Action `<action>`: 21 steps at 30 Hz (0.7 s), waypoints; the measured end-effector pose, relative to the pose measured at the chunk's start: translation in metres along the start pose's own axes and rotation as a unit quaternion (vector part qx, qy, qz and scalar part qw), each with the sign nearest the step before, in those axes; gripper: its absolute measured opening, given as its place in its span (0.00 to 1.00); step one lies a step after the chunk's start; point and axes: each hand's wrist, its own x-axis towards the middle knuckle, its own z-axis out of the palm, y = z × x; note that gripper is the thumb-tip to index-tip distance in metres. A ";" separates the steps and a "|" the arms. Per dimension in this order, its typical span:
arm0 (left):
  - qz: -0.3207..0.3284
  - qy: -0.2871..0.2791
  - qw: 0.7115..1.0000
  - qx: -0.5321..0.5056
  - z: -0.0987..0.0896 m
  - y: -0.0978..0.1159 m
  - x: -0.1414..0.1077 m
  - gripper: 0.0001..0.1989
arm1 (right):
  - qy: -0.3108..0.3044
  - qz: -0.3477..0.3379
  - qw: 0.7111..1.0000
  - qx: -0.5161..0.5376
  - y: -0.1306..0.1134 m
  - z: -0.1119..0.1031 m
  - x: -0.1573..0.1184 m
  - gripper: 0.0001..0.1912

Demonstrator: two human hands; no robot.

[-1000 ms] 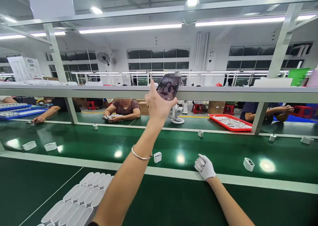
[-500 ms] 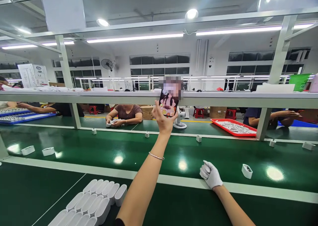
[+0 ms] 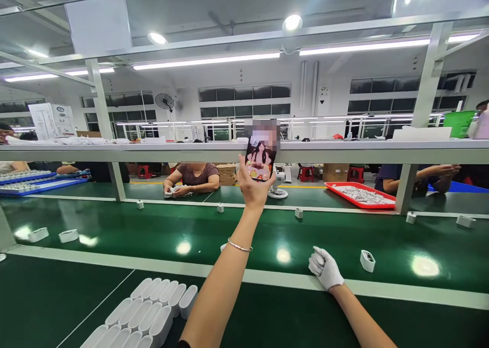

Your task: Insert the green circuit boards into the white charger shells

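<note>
My left hand, bare with a bangle at the wrist, holds a phone upright in front of the shelf edge; its screen is lit and partly blurred. In a white glove, my right hand rests with curled fingers at the near edge of the green conveyor belt. Whether anything is inside those fingers cannot be made out. A white oval part stands on the belt right of the glove. Rows of white oval cases lie on the near table, left of my left forearm.
A metal shelf spans the view above the belt, with uprights at both sides. Several small white parts ride the belt. Across it are a red tray, blue trays and a person with both hands on white pieces.
The white parts on the belt have shifted left, and one now shows partly behind my left forearm. Both my hands keep nearly the same pose. The view has moved slightly.
</note>
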 end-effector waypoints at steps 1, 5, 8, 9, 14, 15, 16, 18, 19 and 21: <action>-0.002 -0.002 1.000 -0.002 -0.004 0.006 0.003 0.51 | -0.001 -0.003 1.000 -0.003 0.000 0.000 0.000 0.29; -0.043 -0.034 0.998 -0.017 -0.021 0.035 0.027 0.53 | -0.007 -0.016 1.000 -0.016 -0.001 0.002 -0.001 0.29; -0.099 -0.102 0.990 0.012 -0.032 0.058 0.057 0.56 | -0.010 -0.021 0.999 -0.026 -0.001 0.004 -0.001 0.29; -0.112 -0.127 0.985 0.025 -0.034 0.064 0.069 0.56 | -0.011 -0.021 0.999 -0.031 -0.001 0.004 -0.001 0.29; -0.167 -0.235 0.954 0.079 -0.029 0.079 0.118 0.60 | -0.013 -0.022 0.998 -0.058 -0.001 0.004 -0.001 0.29; -0.169 -0.252 0.948 0.093 -0.026 0.079 0.123 0.61 | -0.013 -0.022 0.998 -0.066 -0.001 0.004 0.000 0.29; -0.168 -0.265 0.943 0.108 -0.022 0.079 0.126 0.61 | -0.012 -0.023 0.997 -0.074 -0.001 0.003 0.000 0.29; -0.160 -0.277 0.937 0.138 -0.014 0.078 0.126 0.62 | -0.007 -0.022 0.995 -0.096 0.000 0.000 0.000 0.27; -0.155 -0.277 0.936 0.153 -0.010 0.077 0.125 0.63 | -0.002 -0.021 0.994 -0.110 0.000 -0.001 0.001 0.26; -0.148 -0.273 0.934 0.177 -0.005 0.073 0.120 0.64 | 0.016 -0.018 0.989 -0.149 0.001 -0.003 0.002 0.22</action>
